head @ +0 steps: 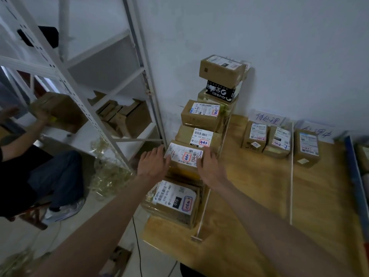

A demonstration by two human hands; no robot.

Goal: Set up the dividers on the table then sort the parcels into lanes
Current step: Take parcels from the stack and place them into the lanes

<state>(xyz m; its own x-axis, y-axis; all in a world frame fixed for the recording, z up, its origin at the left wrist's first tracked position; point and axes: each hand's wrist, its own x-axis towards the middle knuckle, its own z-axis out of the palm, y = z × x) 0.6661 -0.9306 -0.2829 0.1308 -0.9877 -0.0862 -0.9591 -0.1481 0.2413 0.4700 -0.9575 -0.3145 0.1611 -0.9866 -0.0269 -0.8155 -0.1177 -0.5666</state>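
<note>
Both hands bracket one parcel (184, 156): the left hand (152, 164) lies flat against its left side and the right hand (209, 166) against its right, fingers straight and spread rather than curled, so it is pressed between the palms. Whether the parcel is lifted or resting on the box beneath cannot be told. This parcel, with a white label and red stamp, sits in the leftmost lane of the wooden table (249, 196). Nearer than it lies one flat parcel (175, 198); beyond it toward the wall the boxes climb in a stack (211, 108) of about five, though those behind are partly hidden. To its right run two thin pale dividers, one (205, 204) just beside it and one (292, 172) farther off. Between them stand two small parcels (266, 138); past the second stands one more (306, 147). Two handwritten paper signs (267, 117) lean on the wall, the right one blurred. Left of the parcel stands a white metal shelf (103, 92), and a second person (40, 162) is cut off at the frame edge.
</note>
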